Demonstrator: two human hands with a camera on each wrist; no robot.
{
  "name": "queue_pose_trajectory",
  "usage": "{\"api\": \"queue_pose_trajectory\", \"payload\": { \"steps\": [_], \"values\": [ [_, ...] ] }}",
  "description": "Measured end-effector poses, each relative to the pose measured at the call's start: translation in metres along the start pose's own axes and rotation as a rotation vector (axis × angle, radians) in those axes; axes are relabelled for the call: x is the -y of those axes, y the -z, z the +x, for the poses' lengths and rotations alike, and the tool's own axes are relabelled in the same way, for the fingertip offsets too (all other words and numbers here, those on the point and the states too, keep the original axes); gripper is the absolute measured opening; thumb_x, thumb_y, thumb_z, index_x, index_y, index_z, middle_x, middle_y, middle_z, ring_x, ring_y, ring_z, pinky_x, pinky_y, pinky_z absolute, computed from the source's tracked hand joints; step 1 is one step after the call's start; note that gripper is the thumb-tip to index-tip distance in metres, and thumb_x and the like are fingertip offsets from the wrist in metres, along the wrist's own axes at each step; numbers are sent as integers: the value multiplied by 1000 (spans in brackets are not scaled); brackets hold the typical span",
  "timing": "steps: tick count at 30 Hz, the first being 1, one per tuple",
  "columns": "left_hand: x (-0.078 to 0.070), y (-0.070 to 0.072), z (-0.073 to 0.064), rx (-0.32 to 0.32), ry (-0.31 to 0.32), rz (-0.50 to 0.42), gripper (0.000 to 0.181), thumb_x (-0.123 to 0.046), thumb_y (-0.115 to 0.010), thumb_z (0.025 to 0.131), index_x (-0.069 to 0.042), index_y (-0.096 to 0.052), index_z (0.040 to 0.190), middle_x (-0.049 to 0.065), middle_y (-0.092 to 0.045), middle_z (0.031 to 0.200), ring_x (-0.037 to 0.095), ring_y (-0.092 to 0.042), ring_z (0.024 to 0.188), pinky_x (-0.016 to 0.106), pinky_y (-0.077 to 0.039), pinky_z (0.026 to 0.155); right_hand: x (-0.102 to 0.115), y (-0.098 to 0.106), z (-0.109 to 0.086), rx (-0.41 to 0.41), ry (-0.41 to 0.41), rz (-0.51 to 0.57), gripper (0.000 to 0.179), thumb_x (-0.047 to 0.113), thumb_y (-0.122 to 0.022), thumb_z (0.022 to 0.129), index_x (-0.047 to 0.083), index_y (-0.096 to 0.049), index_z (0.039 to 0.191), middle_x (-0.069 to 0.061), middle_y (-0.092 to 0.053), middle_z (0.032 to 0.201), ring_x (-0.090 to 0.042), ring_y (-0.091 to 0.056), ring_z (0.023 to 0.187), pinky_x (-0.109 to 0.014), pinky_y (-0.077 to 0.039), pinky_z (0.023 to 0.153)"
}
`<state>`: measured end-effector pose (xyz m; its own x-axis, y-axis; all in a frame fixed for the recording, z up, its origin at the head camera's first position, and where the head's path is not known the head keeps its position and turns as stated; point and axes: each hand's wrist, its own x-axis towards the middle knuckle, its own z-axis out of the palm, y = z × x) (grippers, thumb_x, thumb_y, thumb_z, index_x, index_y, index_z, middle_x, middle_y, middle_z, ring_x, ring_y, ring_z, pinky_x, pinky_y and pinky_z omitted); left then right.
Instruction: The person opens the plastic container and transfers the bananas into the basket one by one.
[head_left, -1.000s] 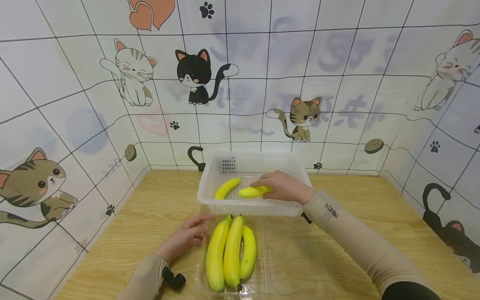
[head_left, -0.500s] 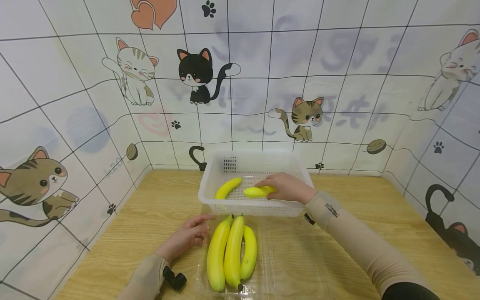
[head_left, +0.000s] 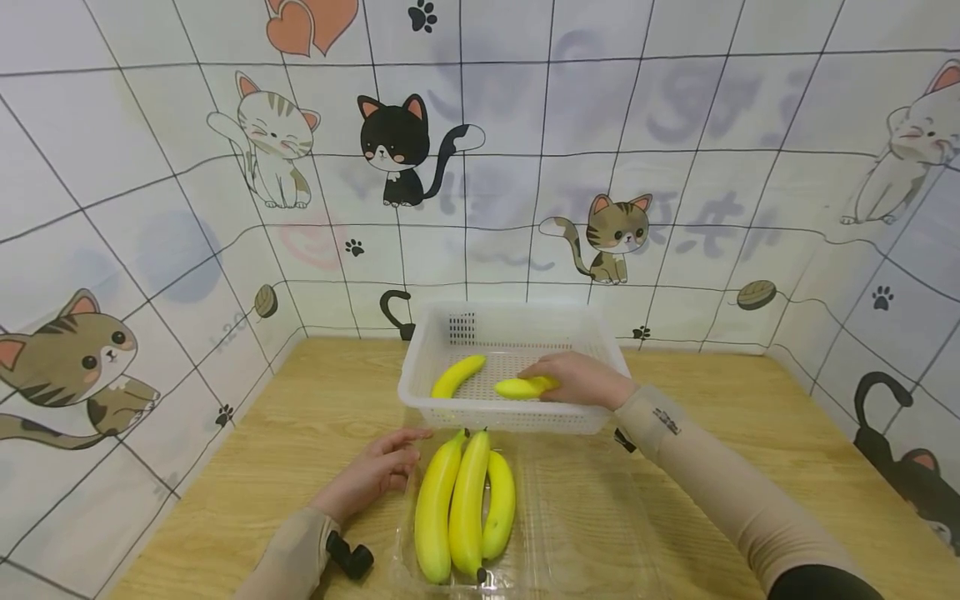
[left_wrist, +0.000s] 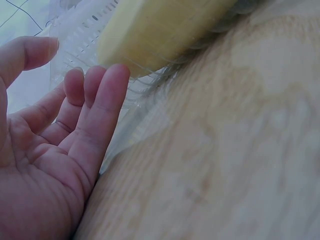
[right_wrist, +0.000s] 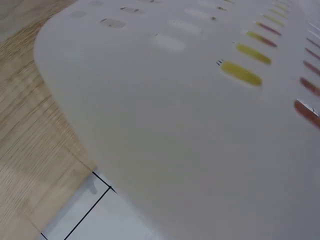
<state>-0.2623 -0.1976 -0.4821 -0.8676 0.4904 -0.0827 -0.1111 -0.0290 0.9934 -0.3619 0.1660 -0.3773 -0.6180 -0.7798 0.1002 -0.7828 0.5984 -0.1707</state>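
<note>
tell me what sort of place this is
Probably a booth or staged tabletop corner: a wood-grain table has cat-printed walls on three sides, and a white basket and clear tray of bananas on it.

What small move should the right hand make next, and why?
I'd probably lift the held banana straight up, above the near wall of the white basket. The right hand grips it inside the basket, that wall stands between it and the clear tray, and three bananas lie in the tray's left side.
</note>
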Motion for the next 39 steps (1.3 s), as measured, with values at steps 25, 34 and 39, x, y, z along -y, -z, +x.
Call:
{"api": "queue_pose_trajectory", "payload": {
  "steps": [25,34,39],
  "values": [
    [-2,0,0,-5,9,-3,50,-15,-55,98,0,-39,143,6,-53,95,13,-53,76,28,-51,67,-13,-7,-4,61,-51,68,41,16,-70,89,12,-63,129,-3,-62,126,-25,-57,117,-45,-42,101],
    [-5,-1,0,0,11,8,48,-14,-52,100,0,-39,144,5,-53,94,12,-52,77,27,-51,67,-15,-9,-4,96,-83,76,38,14,-69,89,14,-65,127,-1,-63,125,-23,-57,116,-44,-42,101],
    [-5,-2,-1,-2,11,1,48,-13,-52,99,0,-39,144,3,-52,90,12,-51,75,26,-51,66,-15,-10,-2,124,-130,102,36,15,-68,90,16,-66,125,1,-64,124,-23,-57,116,-44,-42,100]
  ]
}}
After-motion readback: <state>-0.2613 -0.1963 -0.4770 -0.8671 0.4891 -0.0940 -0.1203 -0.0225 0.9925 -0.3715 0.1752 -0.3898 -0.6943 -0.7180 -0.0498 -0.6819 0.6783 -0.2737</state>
